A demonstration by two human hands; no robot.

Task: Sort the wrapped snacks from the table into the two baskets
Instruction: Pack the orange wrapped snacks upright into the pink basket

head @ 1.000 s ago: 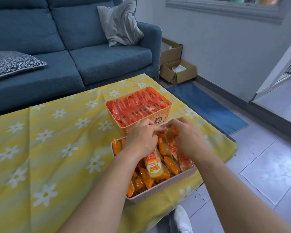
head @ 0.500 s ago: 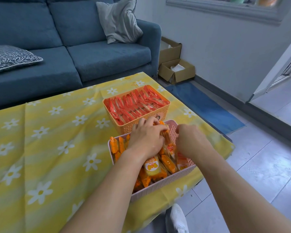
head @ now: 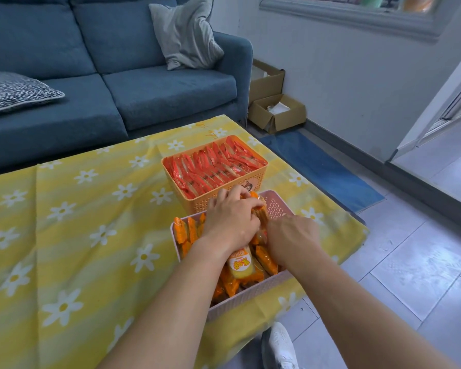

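Observation:
A pink basket near the table's right edge holds several orange-wrapped snacks and one yellow packet. Behind it an orange basket is packed with red-wrapped snacks. Both my hands are inside the pink basket. My left hand grips a bunch of orange-wrapped snacks at the basket's far end, fingers curled over them. My right hand presses in from the right with fingers curled down among the snacks; its fingertips are hidden.
The table wears a yellow cloth with white daisies. A blue sofa with a grey cushion stands behind. Cardboard boxes and a blue mat lie on the tiled floor at right. A white shoe shows below.
My right hand has drawn back toward me and lower into the pink basket. My left hand stays at the far end, now gathering the orange snacks there.

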